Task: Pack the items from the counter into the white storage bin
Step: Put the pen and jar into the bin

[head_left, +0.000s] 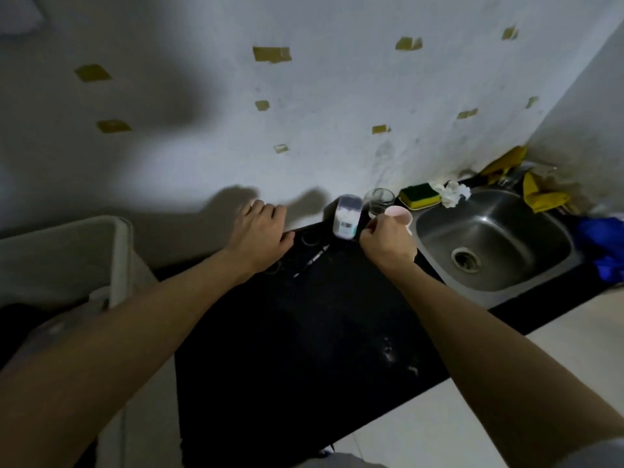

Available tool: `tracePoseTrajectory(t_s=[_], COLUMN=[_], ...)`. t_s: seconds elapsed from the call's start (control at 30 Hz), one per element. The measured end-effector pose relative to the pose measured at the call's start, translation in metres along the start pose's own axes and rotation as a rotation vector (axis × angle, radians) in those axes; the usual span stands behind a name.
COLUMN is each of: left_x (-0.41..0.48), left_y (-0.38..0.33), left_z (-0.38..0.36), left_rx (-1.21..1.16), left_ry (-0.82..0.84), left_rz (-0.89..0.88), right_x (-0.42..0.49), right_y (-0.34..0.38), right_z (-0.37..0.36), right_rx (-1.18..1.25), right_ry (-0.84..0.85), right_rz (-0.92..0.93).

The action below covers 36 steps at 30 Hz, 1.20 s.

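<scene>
My right hand (388,241) grips a small pink cup (401,216) at the back of the black counter (304,332), beside the sink. A clear box of cotton swabs (347,216) stands just left of that hand, and a clear glass (381,200) stands behind it. My left hand (261,234) rests on the counter's far left part with fingers bent; what lies under it is hidden. A pen (312,260) and a dark ring-shaped thing (309,238) lie between my hands. The white storage bin (118,258) stands left of the counter.
A steel sink (489,238) sits at the right. Behind it are a green-yellow sponge (420,194), crumpled white tissue (454,193), yellow cloths (540,197) and something blue (604,244). The white wall runs close behind the counter.
</scene>
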<state>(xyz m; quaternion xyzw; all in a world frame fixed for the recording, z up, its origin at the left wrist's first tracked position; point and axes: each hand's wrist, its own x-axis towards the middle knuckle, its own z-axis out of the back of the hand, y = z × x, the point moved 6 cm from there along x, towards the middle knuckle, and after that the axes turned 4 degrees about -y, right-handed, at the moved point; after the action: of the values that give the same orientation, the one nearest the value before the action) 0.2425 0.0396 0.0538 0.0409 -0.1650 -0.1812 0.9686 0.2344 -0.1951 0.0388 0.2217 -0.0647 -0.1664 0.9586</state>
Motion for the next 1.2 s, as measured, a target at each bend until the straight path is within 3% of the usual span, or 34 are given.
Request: tracePoseTrajectory(t_s=[0.2, 0.37, 0.83, 0.93, 1.2], left_x=[0.015, 0.019, 0.009, 0.008, 0.002], left_y=[-0.024, -0.035, -0.037, -0.038, -0.044], left_z=[-0.05, -0.091, -0.199, -0.212, -0.225], left_rx=[-0.014, -0.042, -0.163, -0.173, -0.226], left_ry=[0.175, 0.261, 0.496, 0.511, 0.501], left_rz=[0.031, 0.102, 0.217, 0.245, 0.29], right_x=[0.039, 0.068, 0.125, 0.14, 0.153], right_y=[-0.036, -0.047, -0.031, -0.025, -0.013], right_z=[-0.027, -0.068, -0.159, -0.174, -0.181], right_rx=[0.032, 0.203, -0.032, 0.002, -0.017], right_ry=[0.104, 0.263, 0.496, 0.488, 0.417], right_rz=[-0.026, -0.066, 0.185, 0.123, 0.163])
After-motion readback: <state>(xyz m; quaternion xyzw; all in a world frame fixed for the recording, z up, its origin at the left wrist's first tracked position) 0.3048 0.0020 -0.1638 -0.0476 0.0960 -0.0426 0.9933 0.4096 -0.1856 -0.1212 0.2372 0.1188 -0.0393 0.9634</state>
